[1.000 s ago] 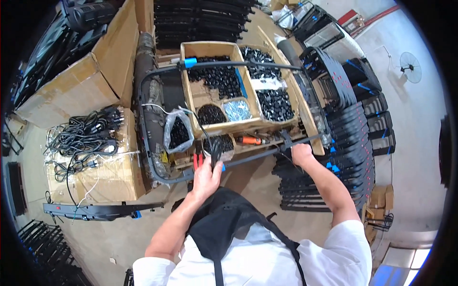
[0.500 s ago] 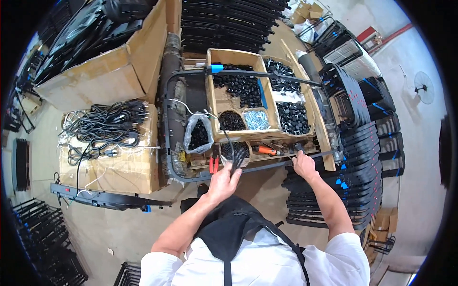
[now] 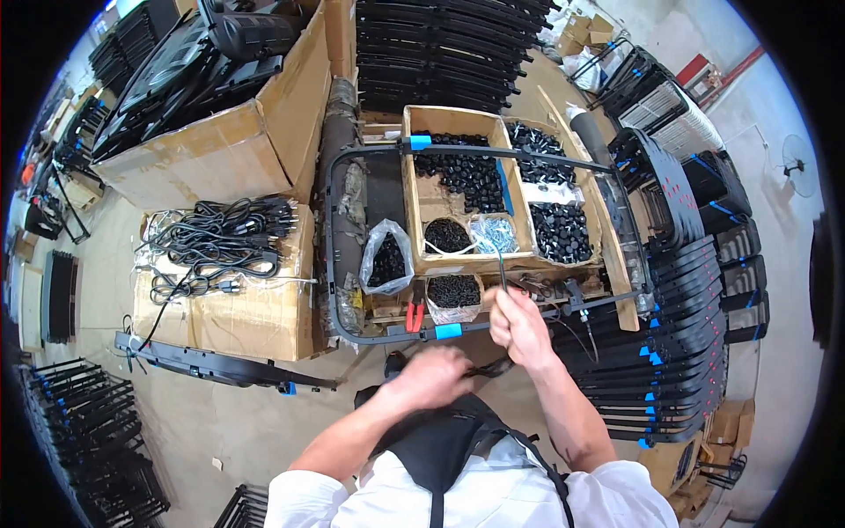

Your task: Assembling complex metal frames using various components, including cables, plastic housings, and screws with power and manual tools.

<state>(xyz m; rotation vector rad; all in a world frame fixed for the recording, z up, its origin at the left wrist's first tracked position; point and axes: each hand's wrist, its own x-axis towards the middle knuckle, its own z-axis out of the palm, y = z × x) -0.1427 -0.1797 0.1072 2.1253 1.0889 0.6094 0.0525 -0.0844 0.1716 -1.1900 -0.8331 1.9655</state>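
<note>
Across the top of the view lies one stack of long black slats (image 3: 449, 40), and to its left one big cardboard carton (image 3: 220, 141) filled with black moulded parts. Below that carton sits one lower cardboard box (image 3: 246, 308) with a tangle of black power cords (image 3: 220, 242) on top. At the centre, one black metal tube frame (image 3: 352, 326) with two blue tape bands, one on the far bar and one on the near bar, lies over one wooden tray (image 3: 466, 189). The tray has two main compartments holding small black caps; beside it I count three clear bags, two with dark screws and one with silvery ones. One pair of red-handled pliers (image 3: 414, 315) rests at the frame's near bar.

The right hand (image 3: 519, 326) is raised just over the near bar, fingers closed around a thin black cable tie (image 3: 502, 268) that stands up from the fist. The left hand (image 3: 436, 377) is blurred, lower and nearer the body, curled near a dark strap; whether it grips it cannot be told.
</note>
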